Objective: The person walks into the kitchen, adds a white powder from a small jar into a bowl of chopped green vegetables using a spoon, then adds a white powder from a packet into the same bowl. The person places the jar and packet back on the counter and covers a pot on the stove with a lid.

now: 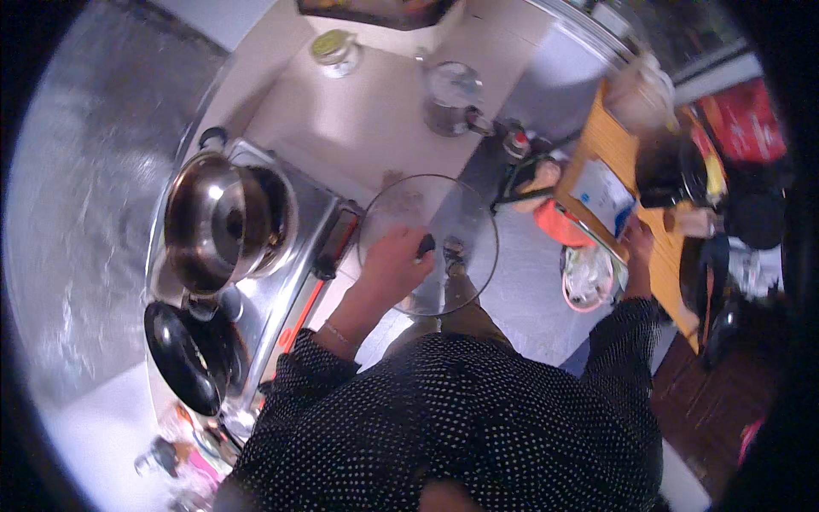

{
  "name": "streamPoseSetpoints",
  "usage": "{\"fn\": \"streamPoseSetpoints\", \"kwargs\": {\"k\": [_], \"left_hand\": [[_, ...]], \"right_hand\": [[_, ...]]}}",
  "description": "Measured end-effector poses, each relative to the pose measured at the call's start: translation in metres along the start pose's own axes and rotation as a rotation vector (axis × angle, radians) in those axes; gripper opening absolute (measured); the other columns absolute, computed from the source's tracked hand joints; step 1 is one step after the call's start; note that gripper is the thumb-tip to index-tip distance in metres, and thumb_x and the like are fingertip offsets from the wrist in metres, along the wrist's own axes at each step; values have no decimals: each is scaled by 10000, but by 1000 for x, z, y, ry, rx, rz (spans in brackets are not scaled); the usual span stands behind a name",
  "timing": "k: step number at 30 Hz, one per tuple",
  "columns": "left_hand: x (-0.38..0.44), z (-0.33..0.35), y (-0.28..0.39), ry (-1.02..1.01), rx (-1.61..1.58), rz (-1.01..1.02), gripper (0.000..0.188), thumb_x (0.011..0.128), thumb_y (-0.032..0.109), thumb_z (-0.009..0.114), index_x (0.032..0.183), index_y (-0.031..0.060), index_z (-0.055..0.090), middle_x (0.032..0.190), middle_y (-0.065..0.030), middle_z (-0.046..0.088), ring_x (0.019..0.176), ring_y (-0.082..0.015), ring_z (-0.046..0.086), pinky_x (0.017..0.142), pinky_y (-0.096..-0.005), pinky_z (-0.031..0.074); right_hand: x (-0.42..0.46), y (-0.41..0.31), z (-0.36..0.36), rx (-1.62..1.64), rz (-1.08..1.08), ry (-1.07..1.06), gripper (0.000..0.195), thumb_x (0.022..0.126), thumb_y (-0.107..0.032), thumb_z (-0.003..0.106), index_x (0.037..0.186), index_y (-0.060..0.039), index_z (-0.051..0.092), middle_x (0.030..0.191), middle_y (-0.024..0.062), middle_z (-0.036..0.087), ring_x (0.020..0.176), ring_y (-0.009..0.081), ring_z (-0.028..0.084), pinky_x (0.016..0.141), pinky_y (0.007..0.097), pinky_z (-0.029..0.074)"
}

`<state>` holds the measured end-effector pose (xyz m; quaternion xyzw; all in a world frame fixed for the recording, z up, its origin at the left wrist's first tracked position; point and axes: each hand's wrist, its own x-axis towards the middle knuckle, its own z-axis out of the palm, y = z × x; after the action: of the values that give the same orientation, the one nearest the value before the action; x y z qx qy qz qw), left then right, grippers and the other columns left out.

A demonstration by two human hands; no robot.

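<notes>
My left hand (395, 262) grips a round glass pot lid (462, 205) by its black knob (426, 245). The lid is level in front of my legs, and the floor and one foot show through the glass. Off to the right, my right hand (638, 242) reaches to the edge of a wooden tabletop (662, 249). Its fingers touch the end of a white and blue package (601, 192); blur hides whether they close on it. Left of the lid, a shiny steel pot (208, 221) stands on the stove (307, 198).
A black frying pan (182, 358) sits beside the pot. Ahead on the counter are a jar with a greenish lid (334, 51) and a glass vessel (453, 86). A pink-rimmed bin (587, 281) with a plastic liner stands low at right, below a red-orange item (562, 224).
</notes>
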<state>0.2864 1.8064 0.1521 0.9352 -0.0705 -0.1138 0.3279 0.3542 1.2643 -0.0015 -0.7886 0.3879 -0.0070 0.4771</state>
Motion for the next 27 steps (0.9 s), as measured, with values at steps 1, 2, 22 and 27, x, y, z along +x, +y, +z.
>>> {"fn": "streamPoseSetpoints", "kwargs": {"k": [1, 2, 22, 27], "left_hand": [[2, 0, -2, 31, 19, -9, 273, 704, 187, 634, 948, 71, 586, 908, -161, 556, 788, -338, 575, 692, -402, 483], [6, -1, -2, 52, 37, -8, 265, 707, 191, 627, 938, 69, 585, 914, -163, 555, 791, -343, 574, 695, -408, 484], [132, -55, -57, 59, 428, -120, 173, 686, 139, 558, 812, 36, 616, 816, -194, 594, 818, -343, 583, 735, -427, 479], [140, -62, -80, 147, 414, -138, 165, 647, 158, 569, 760, 43, 609, 779, -171, 604, 791, -345, 589, 704, -455, 477]], "right_hand": [[-20, -19, 1, -54, -58, 17, 425, 789, -425, 623, 968, -42, 578, 732, 18, 566, 591, 122, 506, 501, 253, 410], [-35, -27, -2, -106, -110, 48, 446, 796, -419, 616, 1008, -29, 570, 761, 20, 576, 618, 125, 514, 521, 246, 416], [-50, 2, -44, 87, -149, 106, 390, 853, -260, 541, 1159, -20, 514, 1092, 53, 542, 984, 178, 499, 812, 330, 397], [-39, -5, -44, 2, -157, 66, 410, 852, -259, 531, 1185, -22, 500, 1194, 88, 522, 1050, 218, 502, 827, 349, 446]]}}
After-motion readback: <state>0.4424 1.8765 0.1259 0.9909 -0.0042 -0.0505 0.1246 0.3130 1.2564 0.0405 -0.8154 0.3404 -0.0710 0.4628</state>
